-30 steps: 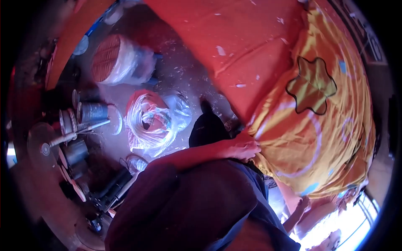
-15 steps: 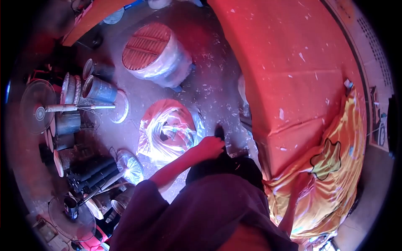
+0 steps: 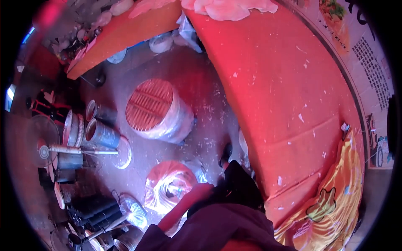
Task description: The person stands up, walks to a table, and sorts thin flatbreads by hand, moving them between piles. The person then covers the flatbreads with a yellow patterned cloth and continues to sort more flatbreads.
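Note:
My left hand point(image 3: 202, 193) hangs beside my dark trousers point(image 3: 243, 186), over the side of a plastic-wrapped bundle point(image 3: 155, 190) on the floor. Its fingers are blurred, so I cannot make out whether they are curled or apart, and no held thing shows. My right hand cannot be made out at the lower right. There, a crumpled yellow cloth point(image 3: 347, 184) with a star-like shape lies over the end of the red-covered table point(image 3: 276, 88).
A plastic-wrapped round drum with a slatted top point(image 3: 150, 103) stands ahead on the floor. To the left are a standing fan point(image 3: 44, 150), a blue-grey bucket point(image 3: 102, 133) and stacked pots. Pale pink sheets point(image 3: 230, 8) lie on the table's far end. My shoe point(image 3: 226, 154) is beside the table.
My view has tilted up, so the drum, bundle and table sit lower in the picture. My right forearm, earlier over the yellow cloth, is no longer distinguishable. One shoe now shows ahead.

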A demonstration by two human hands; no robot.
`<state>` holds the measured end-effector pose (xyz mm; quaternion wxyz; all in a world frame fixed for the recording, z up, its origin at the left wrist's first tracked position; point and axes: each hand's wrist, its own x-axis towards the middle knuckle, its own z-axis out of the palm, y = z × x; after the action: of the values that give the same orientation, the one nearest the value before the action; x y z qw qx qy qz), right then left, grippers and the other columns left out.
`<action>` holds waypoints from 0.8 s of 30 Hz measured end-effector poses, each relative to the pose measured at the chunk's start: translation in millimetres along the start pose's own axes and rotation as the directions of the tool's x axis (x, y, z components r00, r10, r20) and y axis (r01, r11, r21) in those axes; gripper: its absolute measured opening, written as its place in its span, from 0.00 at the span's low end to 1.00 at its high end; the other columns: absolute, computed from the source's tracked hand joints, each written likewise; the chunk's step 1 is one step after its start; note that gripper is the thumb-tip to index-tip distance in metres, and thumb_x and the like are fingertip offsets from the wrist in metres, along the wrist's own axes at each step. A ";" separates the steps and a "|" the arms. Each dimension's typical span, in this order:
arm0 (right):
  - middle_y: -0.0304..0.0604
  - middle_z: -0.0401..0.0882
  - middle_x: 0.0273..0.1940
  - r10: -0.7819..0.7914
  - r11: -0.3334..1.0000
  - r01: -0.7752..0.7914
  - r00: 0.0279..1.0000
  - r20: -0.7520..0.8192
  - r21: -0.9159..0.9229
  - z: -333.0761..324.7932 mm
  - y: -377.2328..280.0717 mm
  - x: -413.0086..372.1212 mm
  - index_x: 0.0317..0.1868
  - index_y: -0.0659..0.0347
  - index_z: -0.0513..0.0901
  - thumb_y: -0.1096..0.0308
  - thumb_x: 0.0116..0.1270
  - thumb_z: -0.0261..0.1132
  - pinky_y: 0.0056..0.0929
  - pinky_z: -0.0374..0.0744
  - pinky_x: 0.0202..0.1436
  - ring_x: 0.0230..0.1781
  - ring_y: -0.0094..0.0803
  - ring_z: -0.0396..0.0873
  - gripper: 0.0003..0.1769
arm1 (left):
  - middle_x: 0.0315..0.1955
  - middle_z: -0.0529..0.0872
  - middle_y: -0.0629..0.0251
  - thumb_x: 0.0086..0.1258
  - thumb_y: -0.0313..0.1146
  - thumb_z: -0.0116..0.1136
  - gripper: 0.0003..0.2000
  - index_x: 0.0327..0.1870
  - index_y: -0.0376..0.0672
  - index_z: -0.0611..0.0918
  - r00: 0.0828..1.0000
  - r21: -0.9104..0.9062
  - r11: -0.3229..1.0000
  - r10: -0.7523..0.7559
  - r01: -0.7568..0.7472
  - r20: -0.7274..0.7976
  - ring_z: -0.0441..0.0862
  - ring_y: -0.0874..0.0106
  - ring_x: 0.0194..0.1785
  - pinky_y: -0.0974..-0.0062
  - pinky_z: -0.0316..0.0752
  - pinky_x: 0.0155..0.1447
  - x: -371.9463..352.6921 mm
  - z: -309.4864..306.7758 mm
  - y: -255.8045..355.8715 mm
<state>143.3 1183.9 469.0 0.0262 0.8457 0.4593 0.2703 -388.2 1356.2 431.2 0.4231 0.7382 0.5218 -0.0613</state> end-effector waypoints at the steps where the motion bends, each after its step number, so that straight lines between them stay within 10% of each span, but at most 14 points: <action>1: 0.56 0.79 0.54 0.024 1.000 -0.024 1.000 0.017 -0.009 2.9 -4.2 4.5 0.56 0.64 0.79 0.56 0.71 0.59 0.50 0.73 0.63 0.58 0.55 0.75 0.22 | 0.39 0.85 0.53 0.69 0.41 0.58 0.14 0.48 0.43 0.81 1.000 0.010 1.000 0.000 0.000 -0.002 0.84 0.53 0.45 0.56 0.78 0.50 16.2 -10.1 -4.7; 15: 0.57 0.79 0.53 0.479 0.874 -0.369 0.761 0.437 -0.315 36.2 -33.3 117.1 0.54 0.66 0.80 0.56 0.72 0.59 0.49 0.75 0.60 0.55 0.54 0.77 0.22 | 0.44 0.84 0.50 0.65 0.38 0.61 0.18 0.53 0.41 0.80 0.997 0.061 0.998 0.030 -0.026 -0.072 0.83 0.50 0.49 0.56 0.77 0.54 154.2 -237.4 -34.9; 24: 0.56 0.78 0.57 0.083 0.813 -0.172 0.980 0.182 0.556 39.4 -400.9 364.8 0.58 0.62 0.80 0.62 0.72 0.62 0.45 0.77 0.59 0.58 0.53 0.77 0.18 | 0.44 0.84 0.50 0.65 0.36 0.61 0.18 0.54 0.40 0.80 0.988 0.016 0.989 0.146 -0.147 0.039 0.83 0.51 0.49 0.57 0.78 0.54 228.9 -342.2 -99.8</action>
<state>14.0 1711.7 476.2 -0.2109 0.8616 0.4580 0.0583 -487.9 1766.1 470.6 0.4292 0.7773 0.4574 -0.0491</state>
